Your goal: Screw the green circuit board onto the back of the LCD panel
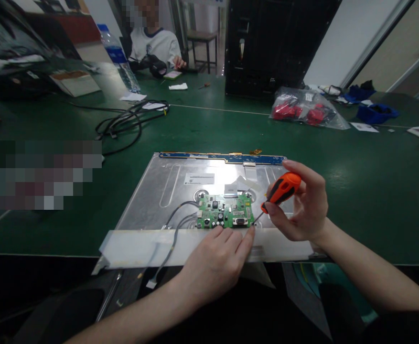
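Observation:
My right hand (307, 205) grips an orange and black screwdriver (283, 191), tilted, its shaft pointing down-left. The tip meets the lower right corner of a green circuit board (225, 209). My left hand (218, 258) lies palm down, fingers along the board's near edge, the index fingertip beside the screwdriver tip. The board sits on the metal back of a display panel (145, 200), which has a blue circuit strip (202, 156) along its far edge. A white strip (134, 248) covers the panel's near edge. Grey cables (175, 239) run from the board's left side.
Beyond the panel lie a coiled black cable (119, 122) and a clear bag of red parts (309, 110). A water bottle (119, 59) and a large black panel (273, 48) stand at the back. Another person (155, 48) sits across the green table (202, 129).

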The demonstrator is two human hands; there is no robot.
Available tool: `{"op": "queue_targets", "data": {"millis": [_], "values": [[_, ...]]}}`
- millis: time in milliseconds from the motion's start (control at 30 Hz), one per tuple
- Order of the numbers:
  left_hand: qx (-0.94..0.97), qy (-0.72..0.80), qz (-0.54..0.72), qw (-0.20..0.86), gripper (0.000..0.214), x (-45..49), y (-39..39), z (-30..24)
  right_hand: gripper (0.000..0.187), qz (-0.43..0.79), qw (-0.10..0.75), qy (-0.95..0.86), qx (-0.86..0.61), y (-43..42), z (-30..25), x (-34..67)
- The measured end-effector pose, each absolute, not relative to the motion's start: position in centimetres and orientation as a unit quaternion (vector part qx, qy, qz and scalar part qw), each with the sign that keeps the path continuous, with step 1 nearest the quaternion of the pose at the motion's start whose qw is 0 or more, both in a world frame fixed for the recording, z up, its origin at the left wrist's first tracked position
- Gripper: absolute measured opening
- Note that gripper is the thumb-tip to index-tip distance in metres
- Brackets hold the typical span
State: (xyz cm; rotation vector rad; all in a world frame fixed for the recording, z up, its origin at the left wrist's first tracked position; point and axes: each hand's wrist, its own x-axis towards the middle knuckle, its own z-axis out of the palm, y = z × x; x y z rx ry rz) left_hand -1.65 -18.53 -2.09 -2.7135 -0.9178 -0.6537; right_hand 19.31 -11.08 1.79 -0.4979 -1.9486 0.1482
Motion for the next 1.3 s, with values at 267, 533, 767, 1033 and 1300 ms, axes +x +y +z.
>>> {"op": "queue_targets", "data": {"millis": [267,533,767,1033,1300], "values": [[-0.919,-0.309,-0.223,0.104,0.035,-1.69,-18.53,-2.25,0.084,0.081,0.524,-0.820,-0.214,-11.13,1.89,19.33],[-0.918,-0.309,-0.223,0.104,0.034,-1.71,-18.66,-2.16,0.083,0.081,0.531,-0.818,-0.203,-11.14,2.31,19.24],[-0.918,-0.314,-0.217,0.104,0.035,-1.66,-18.66,-1.94,0.090,0.074,0.536,-0.813,-0.215,-11.00,1.84,19.34],[-0.917,-0.312,-0.223,0.107,0.035,-1.71,-18.74,-2.00,0.083,0.112,0.558,-0.802,-0.183,-11.08,2.35,19.08],[-0.919,-0.311,-0.219,0.105,0.034,-1.73,-18.76,-1.97,0.085,0.063,0.527,-0.818,-0.222,-10.92,2.58,18.95]]}}
